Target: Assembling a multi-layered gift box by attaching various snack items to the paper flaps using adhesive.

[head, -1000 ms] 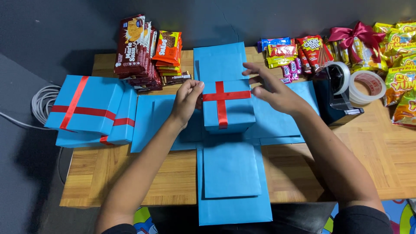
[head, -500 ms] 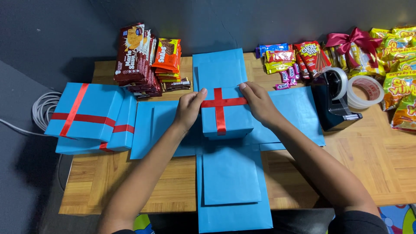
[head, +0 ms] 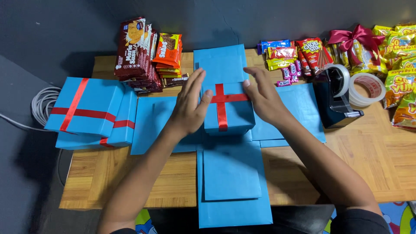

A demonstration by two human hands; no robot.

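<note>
A small blue box with a red ribbon cross (head: 228,110) sits in the middle of an unfolded blue cross-shaped paper box (head: 232,173) on the wooden table (head: 108,186). My left hand (head: 190,104) rests flat against the small box's left side, thumb on its top edge. My right hand (head: 264,95) presses on its right side, fingers spread. Neither hand closes around it.
Two stacked blue lids with red ribbon (head: 91,112) lie at the left. Piles of chocolate and snack packs (head: 147,54) stand behind. Candy packets (head: 290,56), a red bow (head: 355,37), a black tape dispenser (head: 336,97), a tape roll (head: 368,89) and snack bags (head: 401,69) fill the right. Grey cable (head: 43,104) hangs left.
Both hands have come in from above the small box to lie on its two sides. The box has stayed in the middle of the blue paper.
</note>
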